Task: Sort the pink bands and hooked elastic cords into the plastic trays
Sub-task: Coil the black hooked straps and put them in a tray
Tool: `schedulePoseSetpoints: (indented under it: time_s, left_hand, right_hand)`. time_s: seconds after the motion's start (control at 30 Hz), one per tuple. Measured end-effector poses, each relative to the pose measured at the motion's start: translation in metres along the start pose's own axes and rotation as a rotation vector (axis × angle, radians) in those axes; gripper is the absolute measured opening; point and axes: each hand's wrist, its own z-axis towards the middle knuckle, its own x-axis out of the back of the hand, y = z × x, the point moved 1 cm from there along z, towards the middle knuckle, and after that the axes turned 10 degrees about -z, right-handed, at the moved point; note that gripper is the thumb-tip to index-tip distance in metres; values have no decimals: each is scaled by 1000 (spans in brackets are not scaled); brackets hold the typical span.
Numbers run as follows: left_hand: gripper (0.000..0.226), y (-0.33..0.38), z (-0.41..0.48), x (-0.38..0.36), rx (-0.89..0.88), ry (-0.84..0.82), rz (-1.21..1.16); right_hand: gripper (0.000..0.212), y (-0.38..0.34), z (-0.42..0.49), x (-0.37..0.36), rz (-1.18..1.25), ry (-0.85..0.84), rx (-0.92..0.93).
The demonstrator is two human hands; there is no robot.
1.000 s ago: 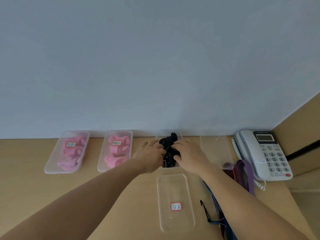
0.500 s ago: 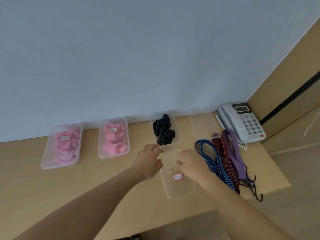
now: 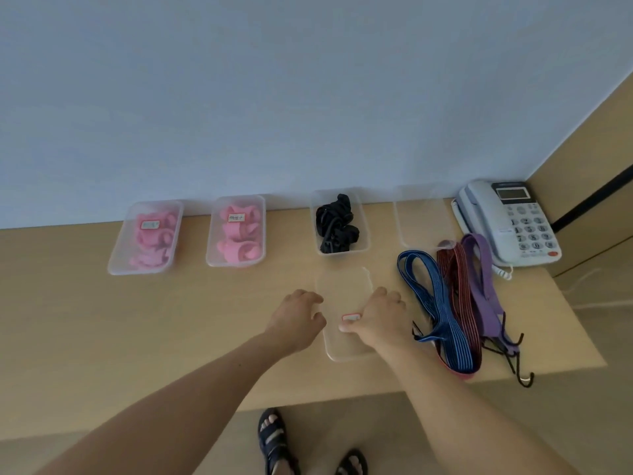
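Pink bands (image 3: pixel 150 248) fill the two left-hand trays, the far-left tray (image 3: pixel 113 265) and its neighbour (image 3: pixel 209 258), and both look lidded and labelled, so that half of your sort appears finished. A black cord (image 3: pixel 337 224) lies bundled in the third tray (image 3: pixel 365 231), which stands uncovered against the wall. The clear lid (image 3: pixel 344 289) with its red-edged label (image 3: pixel 351 317) lies flat on the table (image 3: pixel 85 320) just in front of that tray, and you have it between your hands. Your left hand (image 3: pixel 296 320) has its fingers curled at the lid's left edge, and your right hand (image 3: pixel 382 318) grips the right edge with the thumb (image 3: pixel 346 327) laid on top beside the label. Capping the black cord's tray seems to be the step in hand. Left for you are the blue cord (image 3: pixel 442 303), the red cord (image 3: pixel 457 279) and the purple cord (image 3: pixel 484 289), lying loose together at the right with their hooks near the table's front edge. An empty tray (image 3: pixel 423 221) waits behind them, next to the telephone (image 3: pixel 510 221). By this count you are past halfway.
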Motion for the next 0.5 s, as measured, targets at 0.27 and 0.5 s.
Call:
schedulePoseSetpoints:
  time_s: [0.27,0.5]
  left_hand:
    - [60,24,4,17,16,124,-135]
    - [46,75,9,69,-188,219,-198]
  right_hand:
    - [6,22,1,23,650,-158,29]
    - [9,25,-12,105,1011,-139,255]
